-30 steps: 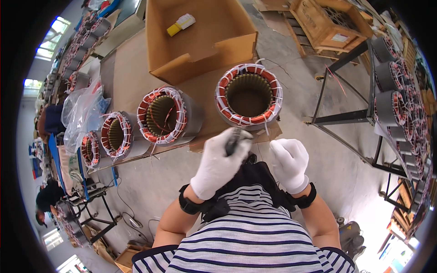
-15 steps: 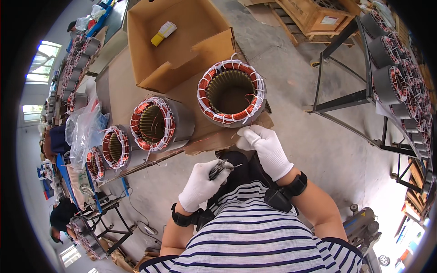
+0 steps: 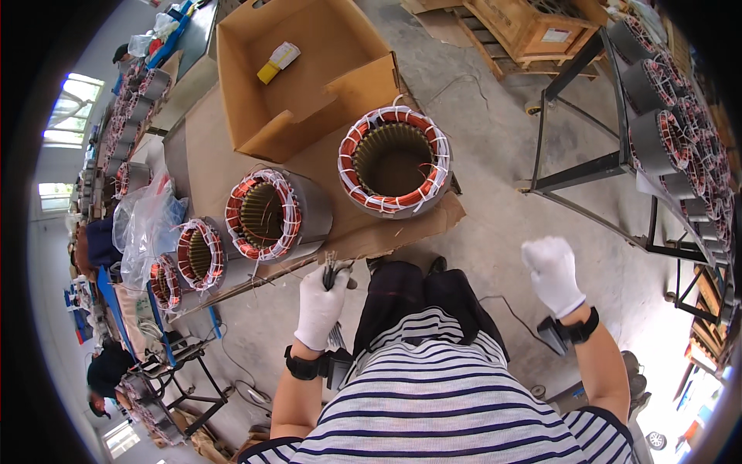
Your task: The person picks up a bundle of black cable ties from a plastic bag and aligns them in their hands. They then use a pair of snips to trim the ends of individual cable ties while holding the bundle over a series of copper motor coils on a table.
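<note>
My left hand, in a white glove, is closed round a bundle of dark wires with pale ends at the top. Some grey strands show below the palm. My right hand, gloved too, is held out to the right over the floor with its fingers curled in. Whatever it may hold is hidden. In front of me the largest motor stator stands upright, its orange copper windings laced with white cord. To its left a second stator lies with its wound end facing me, near my left hand.
Two smaller stators lie farther left beside clear plastic bags. Behind stands an open cardboard box holding a yellow-and-white packet. A black rack of stators stands right. Another person is at the far left.
My right hand has swung away from the large stator's lower edge, out to the right. My left hand has turned upright and shifted left, still round the dark wires.
</note>
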Demonstrator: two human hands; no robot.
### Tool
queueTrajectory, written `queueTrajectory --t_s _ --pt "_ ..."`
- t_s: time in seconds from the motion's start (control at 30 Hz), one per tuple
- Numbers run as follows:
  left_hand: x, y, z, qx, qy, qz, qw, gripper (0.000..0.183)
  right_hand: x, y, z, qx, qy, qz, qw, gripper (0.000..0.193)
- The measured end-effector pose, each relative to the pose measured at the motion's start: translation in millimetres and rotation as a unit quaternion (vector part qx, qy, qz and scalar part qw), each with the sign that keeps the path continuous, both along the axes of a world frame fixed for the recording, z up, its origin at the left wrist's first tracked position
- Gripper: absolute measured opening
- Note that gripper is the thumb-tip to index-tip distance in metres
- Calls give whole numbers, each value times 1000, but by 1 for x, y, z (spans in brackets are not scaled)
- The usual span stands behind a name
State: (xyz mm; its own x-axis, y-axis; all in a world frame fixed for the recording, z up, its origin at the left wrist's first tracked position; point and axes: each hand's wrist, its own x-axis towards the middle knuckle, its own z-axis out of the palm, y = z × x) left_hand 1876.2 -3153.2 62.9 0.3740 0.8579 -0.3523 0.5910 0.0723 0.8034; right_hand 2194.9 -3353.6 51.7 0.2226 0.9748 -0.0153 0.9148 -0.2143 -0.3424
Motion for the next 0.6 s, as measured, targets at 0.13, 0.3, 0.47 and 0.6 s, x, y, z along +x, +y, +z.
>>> queueTrajectory --t_s 0.13,0.3,0.47,0.6 --pt "-11 8 -1 -127 31 60 990 19 6 9 47 -39 144 79 986 16" --pt "-4 12 11 -185 -98 96 973 20 -21 80 116 147 142 -22 979 17" --pt "32 9 56 -211 -149 50 965 14 -75 126 68 182 -56 167 967 35" --pt "58 13 73 -157 -153 -52 974 18 -67 117 35 305 -61 158 937 33"
